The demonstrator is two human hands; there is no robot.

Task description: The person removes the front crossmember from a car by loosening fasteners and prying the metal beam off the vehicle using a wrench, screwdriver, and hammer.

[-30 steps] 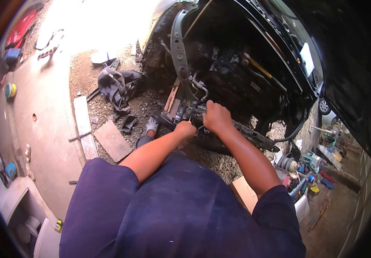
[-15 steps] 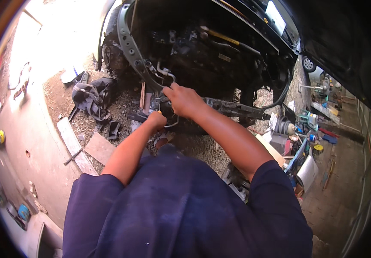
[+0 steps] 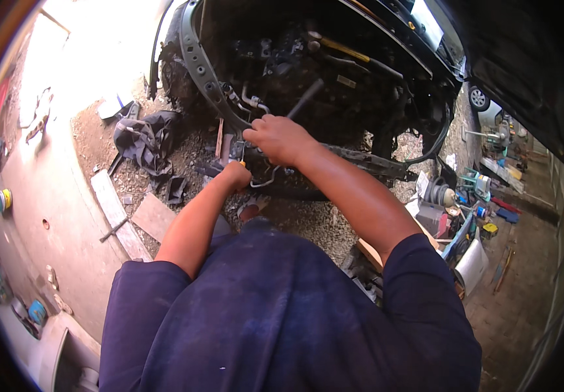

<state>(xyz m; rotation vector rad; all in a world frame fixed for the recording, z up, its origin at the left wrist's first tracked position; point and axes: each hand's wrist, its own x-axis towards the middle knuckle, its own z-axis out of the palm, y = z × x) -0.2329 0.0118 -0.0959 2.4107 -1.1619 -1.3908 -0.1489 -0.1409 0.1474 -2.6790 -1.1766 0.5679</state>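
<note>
My right hand [image 3: 279, 139] is closed around a dark rod-like handle [image 3: 306, 98] that sticks out up and to the right over the engine bay; its other end is hidden. Just below and left, my left hand [image 3: 235, 176] is closed on a tool whose yellow-orange end [image 3: 242, 164] peeks out above the fingers; its kind cannot be made out. Both hands are at the left end of the car's front crossmember [image 3: 367, 163], beside a curved grey body panel edge [image 3: 202, 72] and a bent metal pipe [image 3: 254, 102].
A hammer with a yellow handle [image 3: 342, 49] lies inside the dark engine bay. On the gravel to the left are a dark crumpled cloth [image 3: 145, 140], a pale board [image 3: 113, 209] and a T-shaped bar [image 3: 113, 230]. Tools and parts, including a teal stand [image 3: 476, 181], clutter the right.
The dark handle now shows beyond my right hand, which has tilted and shifted slightly up. My left hand stays nearly in place. The whole view has shifted a little.
</note>
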